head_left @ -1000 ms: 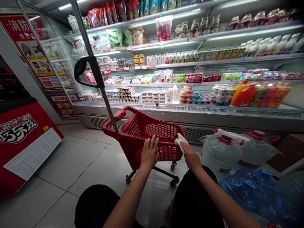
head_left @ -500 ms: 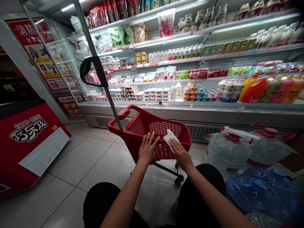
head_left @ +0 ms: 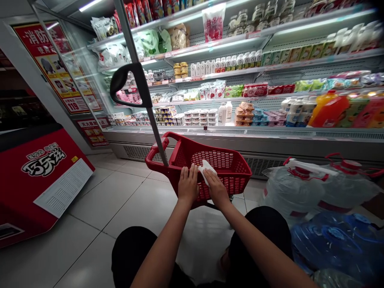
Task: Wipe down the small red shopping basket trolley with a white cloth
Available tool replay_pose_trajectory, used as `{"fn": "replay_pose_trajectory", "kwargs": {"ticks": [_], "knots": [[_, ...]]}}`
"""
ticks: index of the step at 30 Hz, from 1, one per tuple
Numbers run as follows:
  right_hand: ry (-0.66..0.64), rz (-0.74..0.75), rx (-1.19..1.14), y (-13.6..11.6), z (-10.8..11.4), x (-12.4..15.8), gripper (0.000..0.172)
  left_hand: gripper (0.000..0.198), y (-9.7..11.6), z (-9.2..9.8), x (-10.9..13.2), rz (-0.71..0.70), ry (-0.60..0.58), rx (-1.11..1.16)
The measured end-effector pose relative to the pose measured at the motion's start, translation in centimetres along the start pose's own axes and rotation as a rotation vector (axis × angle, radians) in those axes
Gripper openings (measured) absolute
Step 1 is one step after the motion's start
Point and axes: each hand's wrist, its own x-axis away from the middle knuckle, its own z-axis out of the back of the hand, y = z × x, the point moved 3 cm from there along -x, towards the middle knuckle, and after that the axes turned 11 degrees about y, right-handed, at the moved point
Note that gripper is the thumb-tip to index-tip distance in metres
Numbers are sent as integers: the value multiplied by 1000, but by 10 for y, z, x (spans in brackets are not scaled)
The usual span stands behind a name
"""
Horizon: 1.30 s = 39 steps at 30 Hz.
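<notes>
A red plastic basket cart stands in front of my knees, with a long grey pole and a black loop grip rising at its left end. My left hand lies on the near side of the basket at the rim, its fingers stretched out and holding nothing. Just right of it, my right hand presses a white wipe on the same rim. The wipe sticks out beyond the fingertips, and part of it is hidden beneath them.
Behind the cart runs a lit refrigerated shelf stocked with dairy and drinks. Large clear water jugs and blue ones stand close on my right. A red freezer is at the left, on the tiled floor.
My right hand has slid left along the rim with the wipe, coming closer to my left hand. The cart's pole and basket have shifted a little to the right in view.
</notes>
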Motion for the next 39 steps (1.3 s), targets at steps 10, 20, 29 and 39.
{"fn": "replay_pose_trajectory", "kwargs": {"ticks": [10,20,29,39], "knots": [[7,-98,32,77,50,34,75,83,-17,24,5,-94,40,10],[29,-9,-156,-33,-5,-20,73,77,-9,35,-2,30,81,-13],[-6,57,-200,-42,-2,-30,74,79,-21,38,2,18,175,26],[65,-94,-16,19,31,5,77,79,-10,24,8,-51,31,-48]]}}
